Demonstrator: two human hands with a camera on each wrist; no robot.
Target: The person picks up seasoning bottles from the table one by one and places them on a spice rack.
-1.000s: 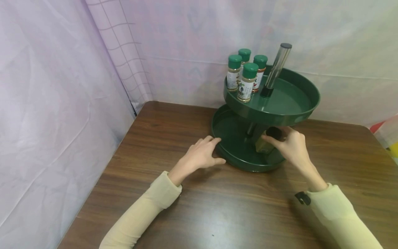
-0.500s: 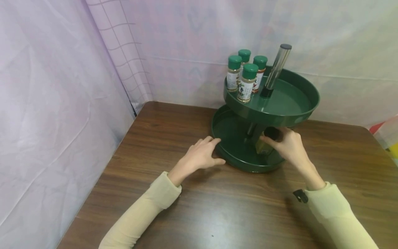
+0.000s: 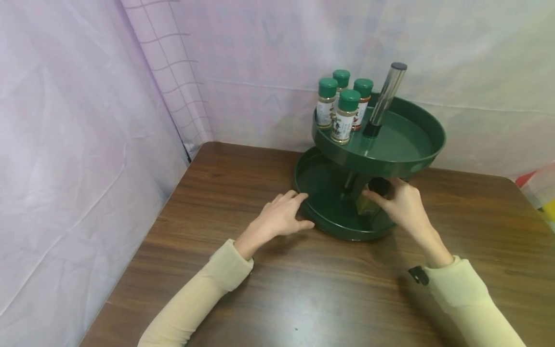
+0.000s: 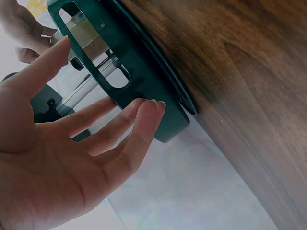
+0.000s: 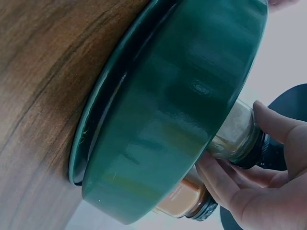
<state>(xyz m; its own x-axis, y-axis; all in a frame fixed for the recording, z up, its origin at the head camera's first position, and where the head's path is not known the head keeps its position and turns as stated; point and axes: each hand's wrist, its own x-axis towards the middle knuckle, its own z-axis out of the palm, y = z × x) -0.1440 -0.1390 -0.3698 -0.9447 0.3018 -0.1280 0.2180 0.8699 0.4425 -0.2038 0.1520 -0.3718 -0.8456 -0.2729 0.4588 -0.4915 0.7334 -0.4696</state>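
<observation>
A two-tier green turntable rack (image 3: 403,140) stands on the wooden table. Over its lower tier (image 3: 331,205), my right hand (image 3: 407,207) grips a square glass jar (image 5: 236,125) by its black lid, thumb on one side and fingers on the other. The jar is upright beneath the upper tier; whether its base touches the tray cannot be told. Beside it in the right wrist view is a second jar (image 5: 180,199) with orange-brown contents, partly behind the tray wall. My left hand (image 3: 279,217) rests its extended fingertips against the left outer wall of the lower tier, thumb spread away.
Several green-capped spice bottles (image 3: 342,127) cluster at the left of the upper tier, near the metal post (image 3: 388,96). White cloth (image 3: 256,72) hangs behind the table (image 3: 243,178). Something red and yellow (image 3: 544,188) lies at the right edge.
My right hand has shifted slightly left with the jar in its grip, then stayed almost still. The left hand and the rack hold their places.
</observation>
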